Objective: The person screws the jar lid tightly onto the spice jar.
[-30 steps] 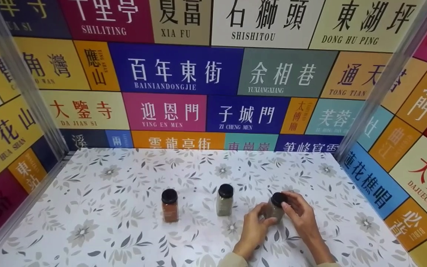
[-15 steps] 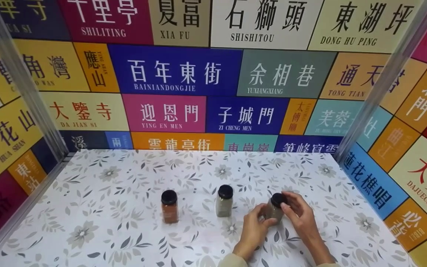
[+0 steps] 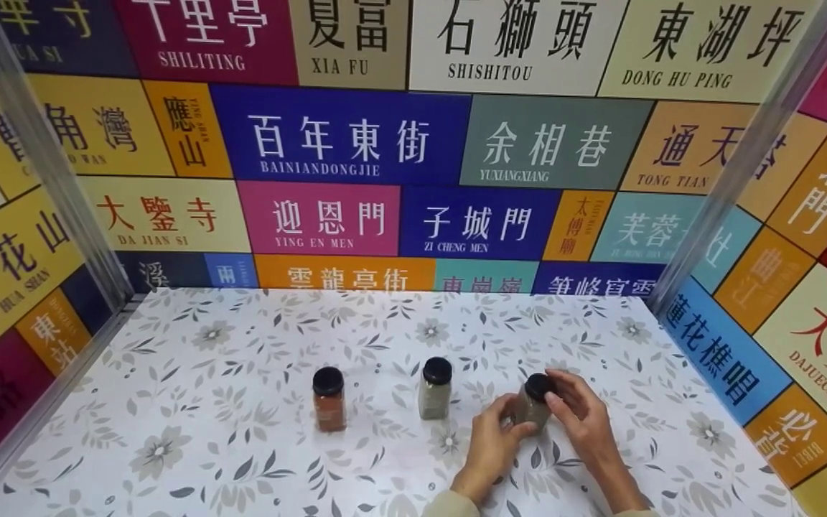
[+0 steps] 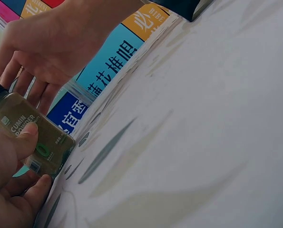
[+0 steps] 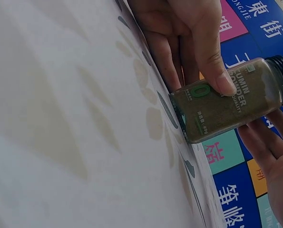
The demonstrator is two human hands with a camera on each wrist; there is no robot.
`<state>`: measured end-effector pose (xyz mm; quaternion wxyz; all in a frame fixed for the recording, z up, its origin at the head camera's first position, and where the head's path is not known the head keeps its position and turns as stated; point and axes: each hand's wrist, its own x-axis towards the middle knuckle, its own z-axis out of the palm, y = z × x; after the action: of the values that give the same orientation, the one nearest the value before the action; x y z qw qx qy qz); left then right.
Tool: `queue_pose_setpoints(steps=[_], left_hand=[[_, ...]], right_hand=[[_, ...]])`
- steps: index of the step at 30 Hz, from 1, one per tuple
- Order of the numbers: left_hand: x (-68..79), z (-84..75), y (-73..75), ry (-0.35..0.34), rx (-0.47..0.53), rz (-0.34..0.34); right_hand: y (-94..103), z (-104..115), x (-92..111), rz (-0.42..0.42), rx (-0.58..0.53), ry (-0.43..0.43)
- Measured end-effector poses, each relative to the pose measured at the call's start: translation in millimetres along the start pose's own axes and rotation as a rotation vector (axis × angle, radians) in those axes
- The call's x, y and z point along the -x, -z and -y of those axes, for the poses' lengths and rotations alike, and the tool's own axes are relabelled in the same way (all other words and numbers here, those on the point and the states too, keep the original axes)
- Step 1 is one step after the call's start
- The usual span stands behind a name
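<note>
A square, clear jar of brownish cumin powder (image 3: 531,412) stands upright at the right of the table, its black cap (image 3: 539,385) on. My left hand (image 3: 491,439) grips the jar's body, with the thumb across the printed front (image 5: 239,92). On the other side, my right hand (image 3: 584,416) holds the cap between thumb and fingers. The left wrist view shows the label reading "CUMIN POWDER" on the jar (image 4: 29,126), beside the left thumb. Part of the jar's body is covered by the left fingers.
Left of the hands stands a black-capped jar of pale green powder (image 3: 435,391). Farther left is another with orange-red powder (image 3: 329,403). A leaf-patterned cloth covers the table (image 3: 241,359); panels of coloured signs (image 3: 342,136) rise behind it and at both sides.
</note>
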<state>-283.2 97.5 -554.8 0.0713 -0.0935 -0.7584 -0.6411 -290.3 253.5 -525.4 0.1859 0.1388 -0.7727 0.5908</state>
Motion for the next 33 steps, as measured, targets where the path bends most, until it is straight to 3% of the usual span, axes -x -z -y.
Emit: queue_pose_setpoints(steps=[9,16,23,33], left_hand=[[-0.1,0.5,-0.3,0.001,0.021,0.012],[-0.5,-0.2,1.8,0.016,-0.044,0.02],[-1.0,-1.4,1.1,0.01,-0.013,0.013],[0.0,-1.3,1.1,0.016,-0.004,0.004]], right_hand=[[0.1,-1.1,0.9,-0.01,0.018,0.003],[-0.6,-0.8,0.8,0.012,-0.008,0.028],[-0.9,-1.1,0.4,-0.019,0.002,0.04],[-1.5,0.2,-0.7,-0.003,-0.036,0.047]])
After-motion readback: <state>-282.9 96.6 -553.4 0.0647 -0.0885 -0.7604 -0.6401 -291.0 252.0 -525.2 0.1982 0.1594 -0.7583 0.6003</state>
